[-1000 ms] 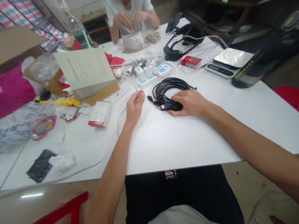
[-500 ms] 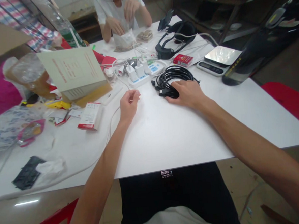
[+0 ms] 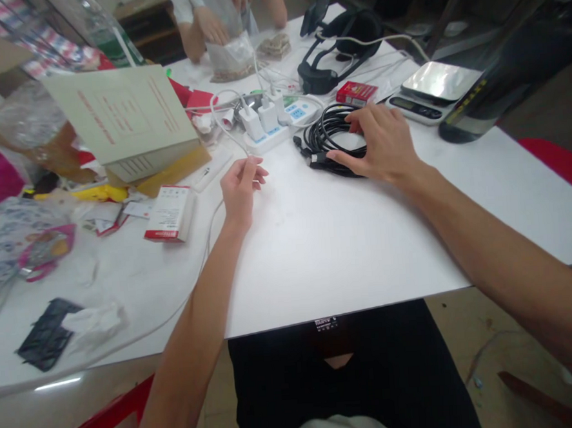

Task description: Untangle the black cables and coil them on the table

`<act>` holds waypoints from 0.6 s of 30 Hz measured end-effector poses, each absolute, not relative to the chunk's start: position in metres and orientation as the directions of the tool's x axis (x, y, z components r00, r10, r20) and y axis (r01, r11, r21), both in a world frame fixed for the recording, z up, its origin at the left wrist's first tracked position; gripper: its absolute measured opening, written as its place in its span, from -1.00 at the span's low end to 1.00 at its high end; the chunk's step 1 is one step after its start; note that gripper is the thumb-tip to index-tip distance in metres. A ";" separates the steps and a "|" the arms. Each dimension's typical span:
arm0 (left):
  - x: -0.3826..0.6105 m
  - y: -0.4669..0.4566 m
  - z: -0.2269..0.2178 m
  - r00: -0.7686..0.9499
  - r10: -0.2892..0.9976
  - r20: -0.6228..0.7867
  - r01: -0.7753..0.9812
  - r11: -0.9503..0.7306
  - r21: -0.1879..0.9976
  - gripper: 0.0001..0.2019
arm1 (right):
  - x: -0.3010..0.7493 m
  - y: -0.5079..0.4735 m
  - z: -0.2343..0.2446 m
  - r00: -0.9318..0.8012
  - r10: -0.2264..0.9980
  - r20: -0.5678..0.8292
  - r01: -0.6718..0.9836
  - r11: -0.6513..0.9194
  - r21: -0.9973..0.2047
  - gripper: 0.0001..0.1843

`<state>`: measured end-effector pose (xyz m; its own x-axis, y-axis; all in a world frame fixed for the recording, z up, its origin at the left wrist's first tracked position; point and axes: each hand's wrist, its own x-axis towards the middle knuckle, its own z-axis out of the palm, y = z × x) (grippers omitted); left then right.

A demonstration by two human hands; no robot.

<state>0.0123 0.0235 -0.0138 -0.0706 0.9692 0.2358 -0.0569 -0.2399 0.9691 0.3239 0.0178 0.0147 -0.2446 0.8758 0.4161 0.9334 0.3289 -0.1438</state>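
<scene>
right hand (image 3: 385, 140) is spread wide over the coiled black cable (image 3: 316, 133) on the white table (image 3: 289, 259); a good grip would gather every loop together, plug ends (image 3: 317, 160) included. nearby, left hand (image 3: 240, 184) is loosely curled, seemingly empty; a power strip (image 3: 269, 139) lies beyond.

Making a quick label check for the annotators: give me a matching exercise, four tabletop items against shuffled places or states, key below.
Items
1. coiled black cable
2. power strip
3. white-and-red box
4. digital scale

Places or states
A. next to the dark bottle
B. on the table, to the left of the left hand
C. partly covered by the right hand
D. has white plugs standing in it

Pairs: 1-C, 2-D, 3-B, 4-A
</scene>
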 end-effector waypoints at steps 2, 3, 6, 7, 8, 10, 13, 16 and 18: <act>0.014 0.024 -0.014 -0.069 0.967 0.244 -0.056 -0.248 0.967 -0.63 | 0.325 0.019 0.014 -0.239 0.873 0.426 0.931 0.330 -0.156 -0.03; 0.015 0.024 -0.013 -0.065 0.967 0.247 -0.049 -0.250 0.967 -0.63 | 0.325 0.020 0.014 -0.236 0.871 0.431 0.931 0.330 -0.158 -0.04; 0.017 0.022 -0.010 -0.043 0.970 0.241 -0.027 -0.242 0.970 -0.61 | 0.324 0.021 0.013 -0.223 0.861 0.457 0.936 0.321 -0.148 -0.05; 0.018 0.021 -0.009 -0.037 0.972 0.233 -0.029 -0.234 0.972 -0.61 | 0.323 0.021 0.013 -0.219 0.858 0.465 0.938 0.316 -0.142 -0.05; 0.017 0.021 -0.008 -0.030 0.974 0.225 -0.037 -0.226 0.974 -0.60 | 0.322 0.020 0.013 -0.215 0.856 0.469 0.941 0.311 -0.137 -0.06; 0.016 0.020 -0.007 -0.022 0.978 0.208 -0.069 -0.209 0.975 -0.59 | 0.320 0.019 0.015 -0.208 0.858 0.470 0.945 0.301 -0.131 -0.08; 0.013 0.019 -0.004 -0.026 0.983 0.179 -0.108 -0.181 0.978 -0.58 | 0.318 0.016 0.018 -0.197 0.860 0.471 0.947 0.290 -0.134 -0.11; 0.012 0.019 -0.004 -0.038 0.987 0.154 -0.099 -0.157 0.983 -0.58 | 0.315 0.015 0.019 -0.190 0.856 0.481 0.945 0.293 -0.149 -0.11; 0.012 0.019 -0.004 -0.034 0.986 0.162 -0.085 -0.164 0.983 -0.57 | 0.314 0.015 0.019 -0.183 0.858 0.480 0.945 0.288 -0.154 -0.11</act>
<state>0.0122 0.0193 -0.0041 -0.0335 0.9862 0.1619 -0.0854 -0.1642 0.9827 0.3143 0.0154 0.0193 -0.1834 0.8580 0.4798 0.9452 0.2880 -0.1537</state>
